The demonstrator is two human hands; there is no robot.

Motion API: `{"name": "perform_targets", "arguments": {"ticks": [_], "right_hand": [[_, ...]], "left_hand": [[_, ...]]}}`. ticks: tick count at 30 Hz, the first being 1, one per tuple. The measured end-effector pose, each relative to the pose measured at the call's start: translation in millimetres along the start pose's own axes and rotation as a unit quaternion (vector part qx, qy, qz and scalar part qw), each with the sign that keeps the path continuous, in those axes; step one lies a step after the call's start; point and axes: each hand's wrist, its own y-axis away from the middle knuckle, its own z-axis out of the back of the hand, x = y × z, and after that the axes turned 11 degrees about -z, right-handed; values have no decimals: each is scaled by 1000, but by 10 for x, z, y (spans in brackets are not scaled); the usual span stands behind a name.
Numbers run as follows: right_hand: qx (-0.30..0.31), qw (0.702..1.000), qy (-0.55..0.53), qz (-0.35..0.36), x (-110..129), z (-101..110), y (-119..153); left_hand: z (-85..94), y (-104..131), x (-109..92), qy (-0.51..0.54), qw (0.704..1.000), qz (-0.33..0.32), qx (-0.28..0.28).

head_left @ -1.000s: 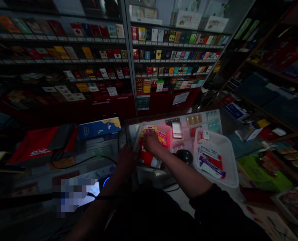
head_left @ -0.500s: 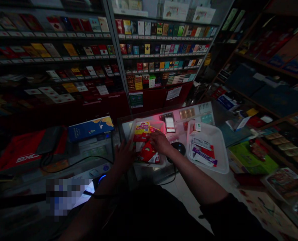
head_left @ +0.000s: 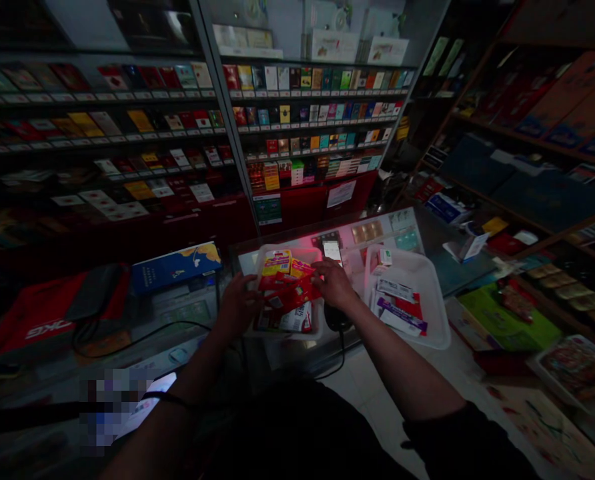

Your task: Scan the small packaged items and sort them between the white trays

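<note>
A white plastic bin [head_left: 318, 328] on the glass counter holds yellow packets [head_left: 276, 262], red packets [head_left: 290, 291] and a red-and-white packet [head_left: 297, 316]. My left hand [head_left: 239, 303] is at the bin's left edge, fingers apart and nothing seen in them. On the other side, my right hand [head_left: 333, 283] reaches over the right edge, its fingertips at the red packets; whether they pinch one is too dark to tell. Right of it stands a second white bin [head_left: 437, 303] with a purple-and-white box [head_left: 401, 317] and other small boxes inside.
A lit phone [head_left: 332, 251] lies behind my right hand, and a dark rounded device [head_left: 336, 319] with a cable sits between the bins. At left are a blue box [head_left: 176, 268] and a red bag [head_left: 32, 313]. Shelves of small packs [head_left: 317, 79] stand behind the counter.
The red packets in the left bin have shifted, and the red-and-white packet now shows more. My right hand has moved toward the bin's right edge; my left hand shows more clearly beside it.
</note>
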Motion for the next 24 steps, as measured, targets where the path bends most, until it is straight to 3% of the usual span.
{"name": "perform_targets", "arguments": {"ticks": [9,17,24], "right_hand": [[-41,999,-2,-15,-214,540,-157],[-68,997,28,-27,-519,942,-240],[-83,992,59,-69,-915,1143,-253]], "left_hand": [[57,-626,-373,24,999,-29,-17],[-182,-1177,-645,26,998,-58,13],[-496,-1499,-864,47,996,-53,49]]}}
